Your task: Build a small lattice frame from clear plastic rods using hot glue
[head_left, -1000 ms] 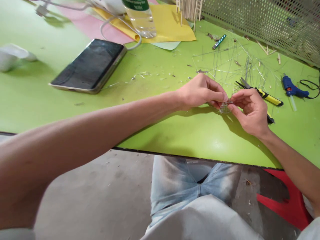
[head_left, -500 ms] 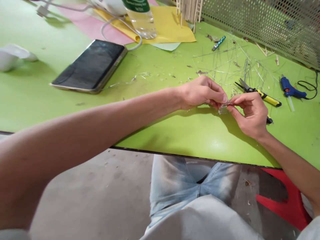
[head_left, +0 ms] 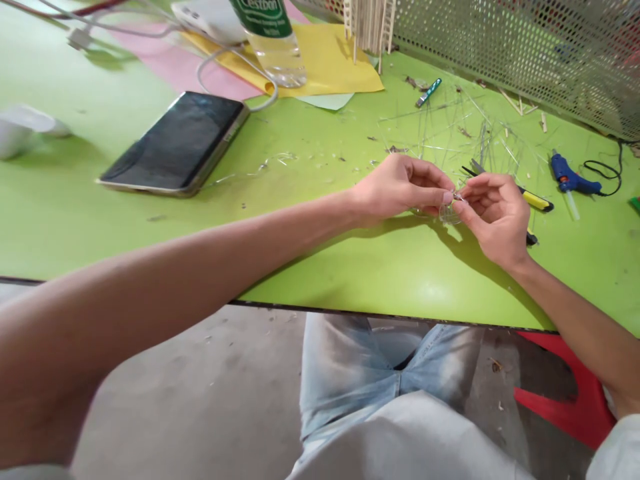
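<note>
Currently, the wire piece sits between both hands, just above the near part of the table, tilt unclear. Left hand: thumb and forefinger closed in a pinch at its upper edge, the other fingers curled behind. Right hand: thumb and forefinger brought nearly together at the upper right edge, apparently gripping it too, remaining fingers loosely bent; exact contact too small to resolve. Handling estimate: very light, thin, springy; each strand probably stiff enough to hold a bend, yet the open mesh likely to deform under a squeeze. Smooth metal may roll or slip between fingertips; the joints look like the fragile spots, and any cut ends could prick. Best hold, in my judgement: a light pinch on the upper edge, where strands seem to gather, with the rounded lower mesh left free of pressure. Nearby: pliers partly behind the right hand, loose wires beyond, glue gun farther right.
</note>
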The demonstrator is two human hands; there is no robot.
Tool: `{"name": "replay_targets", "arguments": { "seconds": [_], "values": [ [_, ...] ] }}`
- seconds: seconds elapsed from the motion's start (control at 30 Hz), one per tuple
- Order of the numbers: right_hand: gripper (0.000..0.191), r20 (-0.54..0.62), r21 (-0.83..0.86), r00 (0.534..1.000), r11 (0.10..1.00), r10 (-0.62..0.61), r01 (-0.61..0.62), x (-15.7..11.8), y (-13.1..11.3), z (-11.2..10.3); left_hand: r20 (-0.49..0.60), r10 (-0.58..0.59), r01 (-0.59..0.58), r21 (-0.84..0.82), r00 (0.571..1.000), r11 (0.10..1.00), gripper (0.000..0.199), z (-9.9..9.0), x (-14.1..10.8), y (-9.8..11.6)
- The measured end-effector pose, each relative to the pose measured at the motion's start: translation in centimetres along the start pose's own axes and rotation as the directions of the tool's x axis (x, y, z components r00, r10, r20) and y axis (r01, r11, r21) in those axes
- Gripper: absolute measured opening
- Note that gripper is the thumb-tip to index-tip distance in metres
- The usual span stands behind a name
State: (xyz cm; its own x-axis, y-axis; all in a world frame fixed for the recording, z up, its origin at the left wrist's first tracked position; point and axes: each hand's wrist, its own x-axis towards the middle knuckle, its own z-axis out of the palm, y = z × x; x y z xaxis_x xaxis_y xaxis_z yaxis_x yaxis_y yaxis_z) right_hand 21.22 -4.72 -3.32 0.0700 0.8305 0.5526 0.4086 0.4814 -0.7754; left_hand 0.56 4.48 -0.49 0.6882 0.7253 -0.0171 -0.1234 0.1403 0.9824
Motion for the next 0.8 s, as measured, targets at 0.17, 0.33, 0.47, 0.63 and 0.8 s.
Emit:
{"name": "replay_targets", "arguments": {
  "seconds": [0.17, 0.33, 0.47, 0.63, 0.8],
  "values": [
    [0.043, -0.033, -0.004, 0.999, 0.999, 0.036, -0.036, 0.0, 0.2, -0.2, -0.175, 0.044, -0.072, -0.158, 0.984, 0.985, 0.016, 0.6, -0.1, -0.8],
    [0.045, -0.098, 0.018, 0.992, 0.997, 0.072, -0.071, 0.2, 1.3, -0.4, -0.126, 0.027, -0.047, -0.159, 0.992, 0.986, 0.03, 0.8, -0.4, -1.1],
    [0.041, -0.164, 0.028, 0.986, 0.999, 0.037, -0.032, 0.3, 1.1, -0.3, -0.016, 0.042, -0.041, 0.047, 0.999, 0.998, 0.04, 0.7, -0.6, -1.2],
    [0.04, -0.127, -0.02, 0.992, 1.0, 0.017, -0.02, 0.3, -0.3, 0.0, -0.008, 0.077, -0.076, 0.101, 0.997, 0.992, 0.027, 0.8, -0.6, -1.4],
    [0.047, -0.085, 0.048, 0.991, 0.994, 0.101, -0.098, 0.2, -0.2, 0.2, -0.056, 0.043, -0.039, 0.059, 0.998, 0.998, 0.03, 1.0, -0.8, -1.2]
  ]
}}
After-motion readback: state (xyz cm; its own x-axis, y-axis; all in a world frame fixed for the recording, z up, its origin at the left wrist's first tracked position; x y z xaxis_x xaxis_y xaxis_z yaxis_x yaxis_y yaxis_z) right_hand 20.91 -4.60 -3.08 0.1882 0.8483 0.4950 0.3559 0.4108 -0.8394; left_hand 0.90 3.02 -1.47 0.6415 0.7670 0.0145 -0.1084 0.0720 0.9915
